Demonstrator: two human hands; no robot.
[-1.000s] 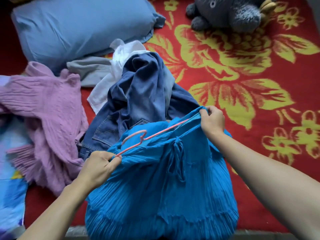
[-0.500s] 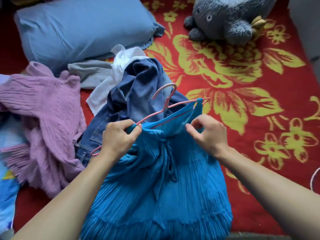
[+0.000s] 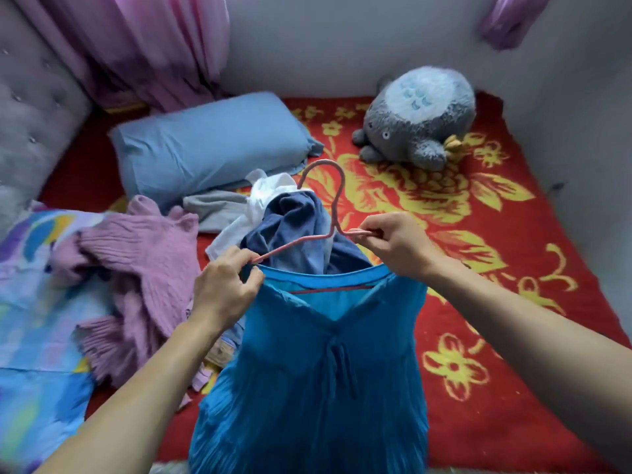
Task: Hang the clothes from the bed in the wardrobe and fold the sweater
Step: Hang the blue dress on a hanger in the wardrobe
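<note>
Bright turquoise-blue dress (image 3: 307, 388) at 6 o'clock, on pink hanger (image 3: 332, 218). Dark denim-blue jeans (image 3: 294, 230) dead centre. White garment (image 3: 270, 189) and grey garment (image 3: 212, 206) toward 11. Lilac ribbed sweater (image 3: 136, 268) at 9. Pastel blue-purple-yellow patterned blanket (image 3: 34, 302) at 8. Light blue pillow (image 3: 212, 145) at 11. Red bedspread (image 3: 513, 268), yellow flower print, at 3. Grey plush (image 3: 410, 131), pale blue-white belly, at 1. Pink curtain (image 3: 154, 46) at 11.

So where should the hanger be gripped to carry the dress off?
The hanger at its neck, just under the hook, from above: it stands clear over the dress, centred, so the dress would likely hang level.
</note>
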